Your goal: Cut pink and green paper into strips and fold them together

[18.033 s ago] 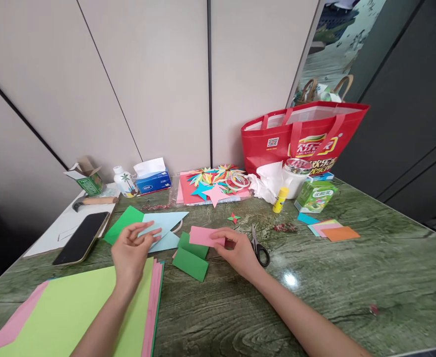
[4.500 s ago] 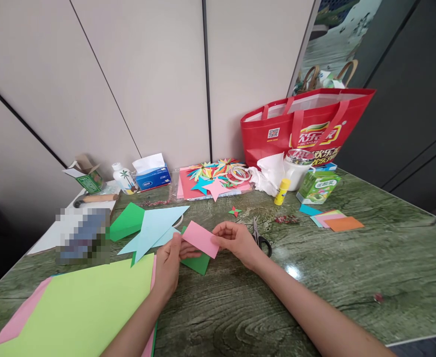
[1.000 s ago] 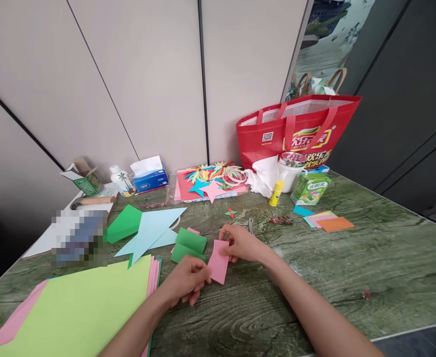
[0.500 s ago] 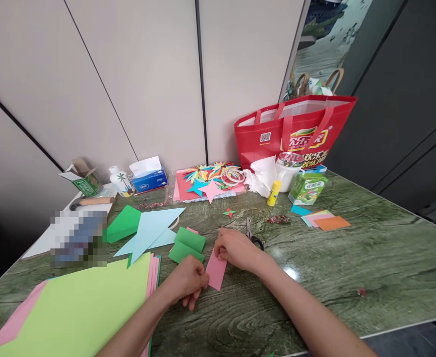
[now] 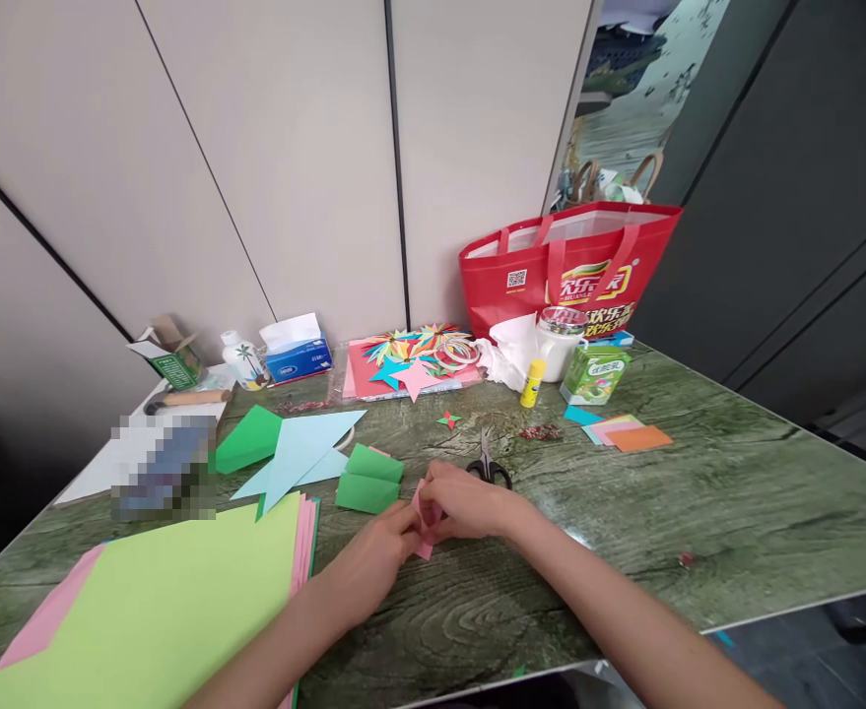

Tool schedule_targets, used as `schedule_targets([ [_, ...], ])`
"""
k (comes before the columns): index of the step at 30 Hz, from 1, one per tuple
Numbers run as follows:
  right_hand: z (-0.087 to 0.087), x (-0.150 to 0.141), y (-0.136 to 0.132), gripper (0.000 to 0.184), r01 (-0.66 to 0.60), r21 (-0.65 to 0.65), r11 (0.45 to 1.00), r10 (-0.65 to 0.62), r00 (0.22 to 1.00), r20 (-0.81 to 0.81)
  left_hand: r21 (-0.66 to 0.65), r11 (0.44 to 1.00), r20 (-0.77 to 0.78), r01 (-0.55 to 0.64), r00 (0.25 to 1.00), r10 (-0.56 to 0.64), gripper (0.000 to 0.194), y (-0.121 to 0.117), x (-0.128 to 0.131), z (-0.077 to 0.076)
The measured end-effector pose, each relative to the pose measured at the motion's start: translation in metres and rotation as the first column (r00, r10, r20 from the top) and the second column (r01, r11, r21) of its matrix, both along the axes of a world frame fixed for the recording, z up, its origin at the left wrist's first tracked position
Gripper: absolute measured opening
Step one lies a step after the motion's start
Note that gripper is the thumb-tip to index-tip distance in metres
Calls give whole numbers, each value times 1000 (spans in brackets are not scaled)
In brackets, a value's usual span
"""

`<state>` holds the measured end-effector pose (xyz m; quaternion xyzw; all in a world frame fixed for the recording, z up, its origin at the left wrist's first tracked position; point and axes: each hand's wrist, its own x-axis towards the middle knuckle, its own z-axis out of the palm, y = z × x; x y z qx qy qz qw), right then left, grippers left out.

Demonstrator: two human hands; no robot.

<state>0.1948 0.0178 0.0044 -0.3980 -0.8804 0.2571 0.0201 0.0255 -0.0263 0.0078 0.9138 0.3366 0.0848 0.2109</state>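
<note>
Both hands meet over a small pink paper piece (image 5: 423, 519) on the green marbled table (image 5: 735, 512). My left hand (image 5: 374, 561) pinches its near end with curled fingers. From the right, my right hand (image 5: 468, 502) closes over the far part of the pink piece and covers most of it. Just left of the hands lies a folded green paper (image 5: 368, 480). Black-handled scissors (image 5: 489, 464) rest right behind my right hand.
A stack of large sheets, lime green on top (image 5: 159, 611), fills the near left. Light blue (image 5: 300, 450) and green (image 5: 249, 438) offcuts lie behind it. Along the wall: tissue box (image 5: 296, 350), paper stars (image 5: 418, 356), glue stick (image 5: 531, 383), green carton (image 5: 594, 373), red bag (image 5: 569, 271). Coloured slips (image 5: 625, 433) lie right.
The pink piece, held in the air 4.5 s ago, now lies on the table. Within the last second both hands have closed together over it, hiding most of it.
</note>
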Motion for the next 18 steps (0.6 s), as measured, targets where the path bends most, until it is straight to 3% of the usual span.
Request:
schedule_targets([
  [6, -8, 4, 1, 14, 11, 3, 1000, -11, 999, -50, 186, 974, -124, 132, 986, -110, 33, -12, -12, -8],
  [13, -4, 6, 13, 7, 20, 2, 1000, -20, 1000, 5, 171, 977, -214, 124, 973, -86, 41, -16, -13, -4],
  [18, -2, 10, 21, 5, 25, 2, 1000, -25, 999, 27, 153, 982, -175, 114, 981, -87, 43, -16, -13, 0],
])
